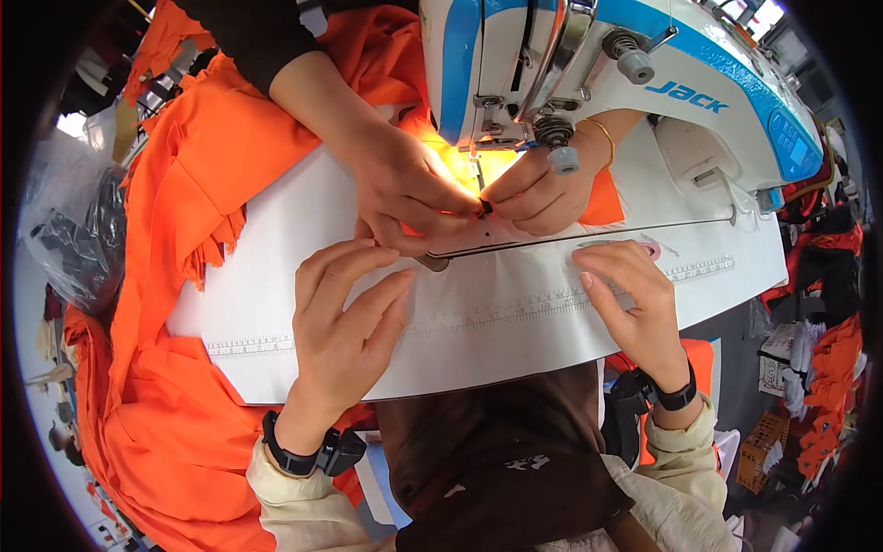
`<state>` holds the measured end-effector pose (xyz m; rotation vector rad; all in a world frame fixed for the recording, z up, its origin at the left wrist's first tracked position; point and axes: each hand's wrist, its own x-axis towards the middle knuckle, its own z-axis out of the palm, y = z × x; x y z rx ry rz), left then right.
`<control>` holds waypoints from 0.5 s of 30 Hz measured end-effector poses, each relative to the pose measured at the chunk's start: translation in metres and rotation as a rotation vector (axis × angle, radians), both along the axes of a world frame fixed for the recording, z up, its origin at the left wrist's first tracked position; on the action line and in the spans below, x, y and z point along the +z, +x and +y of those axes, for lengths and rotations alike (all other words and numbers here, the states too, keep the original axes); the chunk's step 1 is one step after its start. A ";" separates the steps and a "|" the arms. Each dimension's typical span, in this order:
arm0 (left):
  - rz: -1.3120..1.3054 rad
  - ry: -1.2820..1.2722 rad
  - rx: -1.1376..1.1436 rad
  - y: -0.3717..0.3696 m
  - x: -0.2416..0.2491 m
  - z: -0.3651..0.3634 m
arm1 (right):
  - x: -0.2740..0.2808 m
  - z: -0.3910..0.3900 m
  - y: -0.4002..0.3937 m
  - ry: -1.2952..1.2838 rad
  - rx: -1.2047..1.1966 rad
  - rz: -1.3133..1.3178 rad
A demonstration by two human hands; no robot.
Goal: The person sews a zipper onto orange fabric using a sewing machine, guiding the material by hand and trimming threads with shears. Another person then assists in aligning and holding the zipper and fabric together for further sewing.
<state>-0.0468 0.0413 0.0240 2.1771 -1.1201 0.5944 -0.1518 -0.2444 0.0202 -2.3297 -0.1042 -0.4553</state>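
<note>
Orange cloth, long axis fore-and-aft

Head-worn view, forward and steeply down

Machine lamp: glared yellow-white under the sewing head
Table: bright, softly shadowed
Edges: bowed, fisheye-dark at the corners
Hands: fairly sharp

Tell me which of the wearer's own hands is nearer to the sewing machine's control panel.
Right. The right hand is below and left of the control panel in the picture; the left hand is much farther left.
</note>
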 end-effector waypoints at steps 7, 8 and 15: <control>0.054 -0.019 0.041 0.001 -0.002 0.005 | -0.005 0.000 0.003 -0.014 0.015 -0.043; 0.061 -0.023 0.042 0.000 -0.003 0.005 | -0.004 -0.001 0.003 -0.015 0.013 -0.042; 0.072 -0.037 0.029 0.001 -0.005 0.004 | 0.004 -0.006 0.003 -0.026 -0.048 -0.048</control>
